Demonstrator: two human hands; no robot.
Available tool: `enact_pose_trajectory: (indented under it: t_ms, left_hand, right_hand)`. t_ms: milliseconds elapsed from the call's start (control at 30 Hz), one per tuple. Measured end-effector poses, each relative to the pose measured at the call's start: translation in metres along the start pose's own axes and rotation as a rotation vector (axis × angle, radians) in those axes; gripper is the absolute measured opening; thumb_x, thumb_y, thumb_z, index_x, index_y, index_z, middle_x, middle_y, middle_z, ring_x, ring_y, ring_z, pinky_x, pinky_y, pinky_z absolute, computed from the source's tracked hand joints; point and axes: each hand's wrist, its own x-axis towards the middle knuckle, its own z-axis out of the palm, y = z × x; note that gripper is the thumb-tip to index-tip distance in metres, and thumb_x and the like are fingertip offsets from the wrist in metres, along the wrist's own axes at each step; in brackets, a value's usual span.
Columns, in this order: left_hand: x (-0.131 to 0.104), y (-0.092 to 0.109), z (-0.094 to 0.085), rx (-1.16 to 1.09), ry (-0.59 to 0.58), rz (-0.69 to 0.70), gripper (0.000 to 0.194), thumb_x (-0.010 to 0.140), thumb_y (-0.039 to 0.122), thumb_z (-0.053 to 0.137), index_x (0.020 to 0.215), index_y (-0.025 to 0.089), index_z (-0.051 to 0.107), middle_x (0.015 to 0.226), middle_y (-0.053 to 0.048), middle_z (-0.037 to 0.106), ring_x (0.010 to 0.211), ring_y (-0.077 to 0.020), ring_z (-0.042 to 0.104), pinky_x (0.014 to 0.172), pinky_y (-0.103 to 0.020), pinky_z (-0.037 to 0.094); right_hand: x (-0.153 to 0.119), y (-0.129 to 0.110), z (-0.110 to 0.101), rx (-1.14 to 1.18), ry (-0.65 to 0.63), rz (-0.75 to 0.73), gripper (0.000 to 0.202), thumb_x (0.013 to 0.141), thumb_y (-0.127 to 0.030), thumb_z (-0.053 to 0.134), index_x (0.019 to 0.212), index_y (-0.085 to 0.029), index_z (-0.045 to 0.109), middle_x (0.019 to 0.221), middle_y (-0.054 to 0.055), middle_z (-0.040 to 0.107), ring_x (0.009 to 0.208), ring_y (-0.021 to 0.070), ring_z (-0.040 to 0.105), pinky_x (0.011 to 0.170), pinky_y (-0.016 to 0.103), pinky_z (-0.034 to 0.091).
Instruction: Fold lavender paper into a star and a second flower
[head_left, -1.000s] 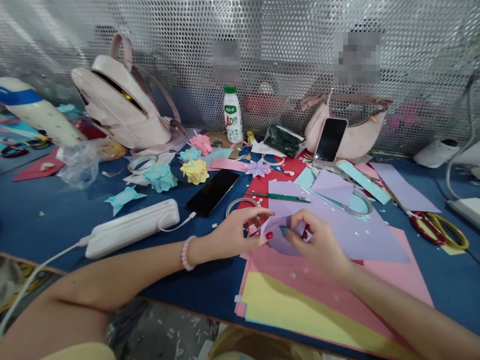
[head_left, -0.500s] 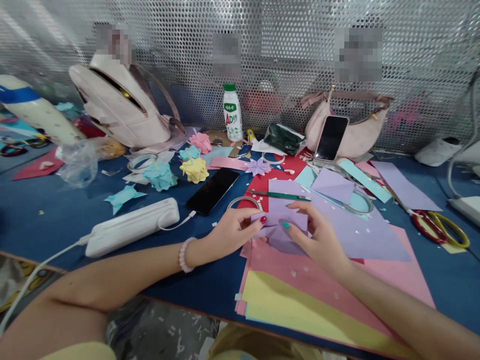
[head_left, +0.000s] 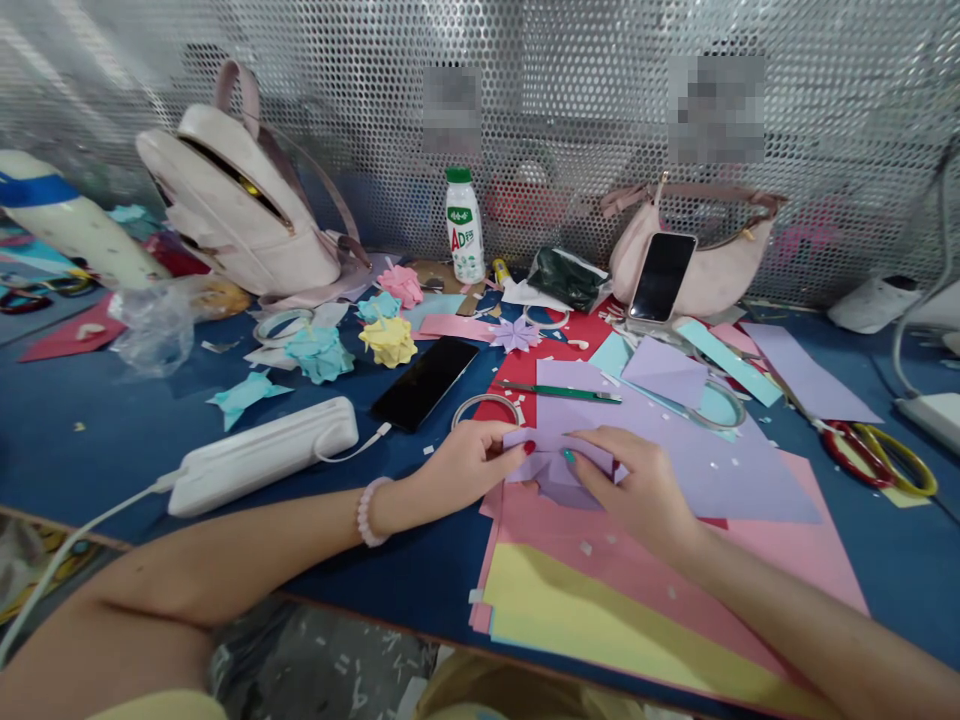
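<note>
A folded piece of purple paper (head_left: 551,465) is held between my two hands, low over a stack of coloured sheets. My left hand (head_left: 469,465) pinches its left end between thumb and fingers. On the right side, my right hand (head_left: 634,480) grips the same paper, thumb and index finger near its middle. Under and behind it lies a larger purple sheet (head_left: 720,480). A green craft knife (head_left: 559,391) rests just beyond my fingers, and a tape roll (head_left: 486,405) sits beside my left hand.
A black phone (head_left: 425,382) is cabled to a white power bank (head_left: 262,455) at left. Folded paper shapes (head_left: 319,352), a bottle (head_left: 466,230), a backpack (head_left: 247,215) and a handbag (head_left: 720,250) stand further back. Scissors (head_left: 877,458) lie right. The table edge (head_left: 375,620) runs in front.
My right hand's index finger has come down onto the purple paper and its thumb has shifted slightly left. My left hand keeps its pinch almost in place.
</note>
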Motion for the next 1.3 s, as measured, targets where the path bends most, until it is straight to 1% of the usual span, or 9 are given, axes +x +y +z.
enact_pose_trajectory:
  t_ms: [200,333,433,533,667,800,967,1167,1300]
  left_hand:
    - [0.005,-0.002,0.0,-0.079,-0.019,-0.079,0.029,0.082,0.031,0.047,0.067,0.011,0.061,0.056,0.003,0.045,0.053,-0.0091,0.038,0.049,-0.019,0.031]
    - [0.005,-0.002,0.0,-0.094,-0.008,-0.077,0.034,0.083,0.036,0.047,0.068,0.011,0.062,0.058,0.002,0.048,0.054,-0.01,0.041,0.05,-0.019,0.033]
    - [0.004,-0.003,-0.001,-0.057,0.006,-0.069,0.033,0.084,0.036,0.047,0.068,0.011,0.061,0.058,0.002,0.048,0.055,-0.0102,0.041,0.05,-0.019,0.033]
    - [0.004,-0.003,0.0,-0.031,0.007,-0.066,0.032,0.083,0.036,0.047,0.067,0.012,0.061,0.057,0.002,0.047,0.054,-0.0098,0.04,0.049,-0.019,0.031]
    - [0.003,-0.001,0.001,-0.048,0.018,-0.077,0.034,0.082,0.038,0.047,0.068,0.011,0.062,0.057,0.002,0.048,0.053,-0.0098,0.039,0.049,-0.019,0.031]
    - [0.003,-0.001,0.002,-0.048,0.021,-0.069,0.031,0.082,0.035,0.049,0.07,0.011,0.064,0.058,0.001,0.051,0.054,-0.0101,0.042,0.048,-0.019,0.031]
    - [0.005,-0.003,0.003,-0.165,-0.018,-0.078,0.033,0.084,0.036,0.05,0.067,0.011,0.063,0.057,0.001,0.053,0.053,-0.0101,0.046,0.05,-0.019,0.036]
    - [0.004,-0.002,0.003,-0.25,-0.053,-0.125,0.03,0.084,0.034,0.051,0.079,0.01,0.068,0.063,-0.001,0.059,0.057,-0.0116,0.053,0.052,-0.019,0.042]
    - [0.002,-0.003,0.002,-0.23,-0.025,-0.103,0.03,0.084,0.035,0.052,0.077,0.011,0.068,0.062,0.0,0.059,0.056,-0.0117,0.051,0.051,-0.019,0.042]
  right_hand:
    - [-0.003,0.003,0.003,-0.109,0.055,-0.242,0.025,0.086,-0.017,0.05,0.102,-0.021,0.069,0.078,0.005,0.069,0.069,0.0176,0.061,0.062,0.028,0.048]
    - [-0.003,0.0,0.004,0.031,0.036,-0.027,0.031,0.078,-0.015,0.055,0.105,-0.023,0.067,0.095,0.003,0.072,0.076,0.0166,0.064,0.068,0.027,0.05]
    - [-0.002,-0.002,0.003,0.115,-0.004,0.094,0.03,0.077,-0.017,0.054,0.104,-0.021,0.066,0.091,0.002,0.071,0.074,0.0161,0.063,0.067,0.027,0.049]
    - [-0.001,-0.002,0.003,0.163,-0.023,0.155,0.03,0.077,-0.02,0.053,0.104,-0.019,0.066,0.084,0.001,0.07,0.067,0.0158,0.061,0.062,0.027,0.048]
    - [0.001,-0.003,0.003,0.29,-0.034,0.182,0.03,0.078,-0.023,0.055,0.107,-0.019,0.062,0.098,0.003,0.07,0.083,0.0181,0.064,0.073,0.029,0.05]
    - [0.003,-0.003,0.004,0.31,-0.026,0.207,0.025,0.076,-0.023,0.058,0.101,-0.018,0.061,0.093,0.003,0.07,0.084,0.0185,0.064,0.074,0.029,0.05]
    - [-0.001,0.002,0.006,0.158,-0.001,0.098,0.027,0.077,-0.018,0.055,0.103,-0.02,0.063,0.092,0.003,0.071,0.069,0.0153,0.062,0.06,0.025,0.047]
    - [-0.005,0.009,0.003,-0.073,0.036,-0.381,0.03,0.082,-0.008,0.046,0.101,-0.017,0.068,0.07,0.003,0.067,0.059,0.0142,0.057,0.053,0.024,0.042]
    - [-0.006,0.003,-0.002,-0.038,0.04,-0.285,0.029,0.082,-0.017,0.053,0.108,-0.014,0.067,0.072,0.004,0.069,0.054,0.0129,0.055,0.053,0.024,0.044]
